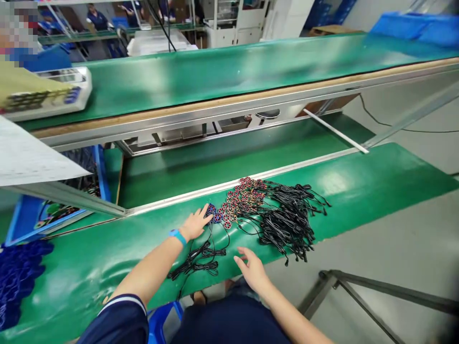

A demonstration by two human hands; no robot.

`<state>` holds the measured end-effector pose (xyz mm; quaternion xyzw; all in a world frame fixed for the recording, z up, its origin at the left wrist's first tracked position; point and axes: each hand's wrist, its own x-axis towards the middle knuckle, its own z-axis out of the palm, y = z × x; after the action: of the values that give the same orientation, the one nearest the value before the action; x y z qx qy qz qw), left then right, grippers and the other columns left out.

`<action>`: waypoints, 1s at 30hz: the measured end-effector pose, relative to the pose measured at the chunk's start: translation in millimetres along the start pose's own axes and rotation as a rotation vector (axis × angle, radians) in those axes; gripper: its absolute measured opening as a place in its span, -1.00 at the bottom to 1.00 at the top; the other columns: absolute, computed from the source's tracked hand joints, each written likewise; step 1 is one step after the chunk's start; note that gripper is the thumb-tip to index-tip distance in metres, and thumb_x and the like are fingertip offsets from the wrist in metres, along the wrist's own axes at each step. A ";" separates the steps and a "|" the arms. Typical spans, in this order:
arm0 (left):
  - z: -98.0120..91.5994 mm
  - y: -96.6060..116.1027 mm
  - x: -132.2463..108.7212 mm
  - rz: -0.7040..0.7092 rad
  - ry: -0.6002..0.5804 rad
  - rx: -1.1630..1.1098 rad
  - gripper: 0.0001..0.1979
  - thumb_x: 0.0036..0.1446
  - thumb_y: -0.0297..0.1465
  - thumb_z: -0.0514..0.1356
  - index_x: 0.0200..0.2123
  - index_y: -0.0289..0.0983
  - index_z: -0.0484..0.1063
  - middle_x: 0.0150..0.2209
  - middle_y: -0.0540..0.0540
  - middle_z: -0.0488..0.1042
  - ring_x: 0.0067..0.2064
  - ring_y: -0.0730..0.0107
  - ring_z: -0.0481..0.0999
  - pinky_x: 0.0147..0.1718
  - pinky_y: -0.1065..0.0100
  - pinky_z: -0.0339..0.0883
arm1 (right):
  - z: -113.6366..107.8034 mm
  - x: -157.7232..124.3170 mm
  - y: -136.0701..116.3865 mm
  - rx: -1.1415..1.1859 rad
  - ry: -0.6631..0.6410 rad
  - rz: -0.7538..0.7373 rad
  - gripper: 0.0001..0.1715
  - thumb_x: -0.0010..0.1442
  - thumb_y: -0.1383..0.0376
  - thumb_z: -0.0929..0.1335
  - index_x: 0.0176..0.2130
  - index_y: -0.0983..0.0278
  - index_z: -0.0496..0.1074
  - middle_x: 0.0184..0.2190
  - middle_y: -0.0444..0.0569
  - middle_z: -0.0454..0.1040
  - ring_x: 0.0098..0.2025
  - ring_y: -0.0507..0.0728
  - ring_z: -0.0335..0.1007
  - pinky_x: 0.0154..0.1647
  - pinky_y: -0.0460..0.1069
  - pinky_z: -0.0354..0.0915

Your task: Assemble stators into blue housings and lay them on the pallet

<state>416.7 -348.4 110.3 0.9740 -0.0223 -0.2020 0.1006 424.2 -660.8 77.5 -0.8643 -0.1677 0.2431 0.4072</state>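
Observation:
My left hand (195, 223), with a light blue band on its wrist, reaches over the green work surface. Its fingers are stretched out, their tips touching a few small round blue parts (217, 218) with black cables. Below it lie bundled black cables (201, 260). A pile of round red-and-gold parts (244, 198) lies right beside the blue ones, and their coiled black cables (290, 220) are heaped to the right. My right hand (253, 270) hovers near the front edge, thumb and fingers apart, touching nothing that I can see.
A heap of dark blue parts (21, 277) lies at the far left. Blue bins (102, 174) stand under the raised green shelf (201, 71), which holds a white tray (84, 91). A metal frame (376, 286) stands at the lower right, a blue stool (161, 322) below. People sit behind.

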 end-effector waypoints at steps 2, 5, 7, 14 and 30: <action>10.6 0.9 7.2 -0.012 0.005 -0.016 -0.37 0.20 -0.46 0.19 0.32 -0.03 0.17 0.49 -0.27 -0.18 0.32 -0.16 0.25 0.15 -0.10 0.32 | 5.9 5.7 -8.7 -0.091 0.057 -0.011 -0.49 0.25 0.08 0.25 0.04 0.32 0.48 -0.05 0.15 0.55 -0.09 0.24 0.51 -0.08 0.12 0.45; 28.3 1.9 -3.2 -0.076 0.021 -0.031 -0.54 0.32 -0.40 0.06 0.27 -0.10 0.23 0.42 -0.33 0.00 0.25 -0.10 0.32 0.11 -0.05 0.35 | 16.0 30.9 -28.1 -0.186 0.120 -0.029 -0.48 0.29 0.11 0.24 0.09 0.35 0.44 0.01 0.20 0.49 0.09 0.30 0.39 0.16 0.19 0.33; 36.0 0.6 -16.8 -0.129 0.019 -0.035 -0.55 0.33 -0.39 0.03 0.27 -0.11 0.23 0.36 -0.33 0.09 0.21 -0.02 0.36 0.09 0.02 0.38 | 26.9 55.1 -47.5 -0.215 0.138 -0.048 -0.46 0.29 0.15 0.26 0.15 0.36 0.39 0.10 0.23 0.42 0.17 0.34 0.29 0.24 0.22 0.23; 46.7 -18.4 -65.3 -0.418 0.049 -0.095 -0.44 0.31 -0.49 -0.03 0.34 -0.03 0.15 0.24 -0.32 0.22 0.07 0.04 0.47 -0.02 0.10 0.42 | 77.2 137.7 -115.3 -0.568 0.107 -0.007 -0.08 0.31 0.02 0.27 0.41 0.49 -0.03 0.21 0.44 0.23 0.21 0.44 0.13 0.09 0.31 0.27; 37.7 69.0 -232.3 -1.341 0.568 -0.384 -0.55 0.33 -0.40 0.03 0.27 -0.12 0.20 0.20 -0.23 0.26 0.11 0.10 0.45 -0.06 0.23 0.46 | 134.2 162.7 -132.4 -0.795 -0.166 -0.327 -0.16 0.36 -0.11 0.17 0.30 0.47 0.17 0.06 0.49 0.31 0.11 0.47 0.23 -0.05 0.31 0.29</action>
<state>188.4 -403.5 180.9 0.7588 0.6379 0.0389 0.1258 471.7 -416.9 61.5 -0.8935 -0.4151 0.1603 0.0610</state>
